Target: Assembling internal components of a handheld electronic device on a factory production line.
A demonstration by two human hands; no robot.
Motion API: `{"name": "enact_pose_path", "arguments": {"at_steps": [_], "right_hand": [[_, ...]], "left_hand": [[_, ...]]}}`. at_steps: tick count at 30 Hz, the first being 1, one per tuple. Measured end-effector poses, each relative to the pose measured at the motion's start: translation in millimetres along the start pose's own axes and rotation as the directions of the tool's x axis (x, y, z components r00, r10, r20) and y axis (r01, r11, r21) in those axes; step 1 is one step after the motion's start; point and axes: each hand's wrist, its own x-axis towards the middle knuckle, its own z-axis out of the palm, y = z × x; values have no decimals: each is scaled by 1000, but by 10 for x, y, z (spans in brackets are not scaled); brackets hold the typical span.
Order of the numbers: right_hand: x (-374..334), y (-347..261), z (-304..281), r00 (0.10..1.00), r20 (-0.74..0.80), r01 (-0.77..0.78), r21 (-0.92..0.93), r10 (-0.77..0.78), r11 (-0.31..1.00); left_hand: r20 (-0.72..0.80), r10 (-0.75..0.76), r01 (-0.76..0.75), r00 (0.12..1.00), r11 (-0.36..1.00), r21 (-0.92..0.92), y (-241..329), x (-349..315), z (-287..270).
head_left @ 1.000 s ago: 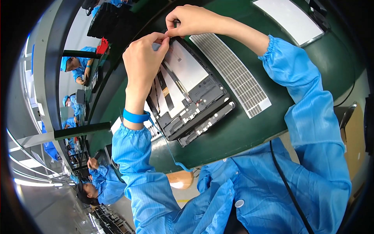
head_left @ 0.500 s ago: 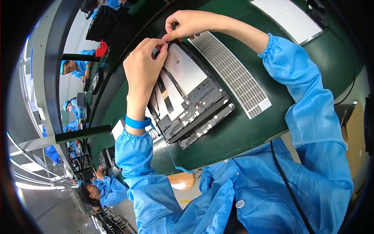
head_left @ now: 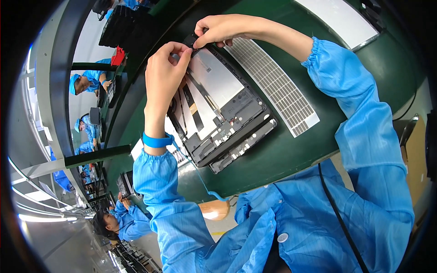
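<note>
An opened tablet-like device (head_left: pixel 227 77) lies on the green table, its inside showing silver panels, black flat cables and a black lower section with small white patches. My left hand (head_left: pixel 166 68), with a blue wrist strap (head_left: pixel 157 141), pinches thumb and forefinger together at the device's far edge. Just right of it, my right hand (head_left: pixel 223 31) is closed in a pinch over the far corner. Whatever sits between the fingertips is too small to make out. A second black strip-shaped part (head_left: pixel 243 145) lies along the device's near end.
A sheet of small pale labels (head_left: pixel 277 86) lies right of the device. Farther right is a white panel (head_left: pixel 339 20). A blue cord (head_left: pixel 200 179) runs from my wrist strap past the table's near edge. Co-workers in blue, one of them a nearby person (head_left: pixel 129 223), sit at left.
My left hand has drawn slightly left, so its fingertips are farther from the right hand's. My right hand has shifted very little. The nearby person's hands at left have moved.
</note>
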Motion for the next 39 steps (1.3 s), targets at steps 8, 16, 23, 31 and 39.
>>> {"name": "enact_pose_path", "arguments": {"at_steps": [8, 16, 23, 31, 39], "right_hand": [[38, -25, -38, 998, -20, 53, -116, -55, 992], [-937, 159, 138, 940, -192, 293, 37, -281, 956], [-1122, -373, 549, 927, -294, 353, 467, -234, 811], [415, -705, 252, 963, -269, 153, 461, -27, 874], [1987, 667, 301, 922, -376, 112, 38, -90, 993]], "left_hand": [[119, -27, 43, 993, 990, -134, -202, 165, -72], [-233, -254, 24, 939, 722, -691, 34, -1256, 76], [-410, -321, -175, 854, 564, -807, 280, -1357, 132], [-478, -465, -241, 745, 480, -843, -154, -1450, 402], [-429, -368, -155, 825, 583, -798, 0, -1573, 565]]}}
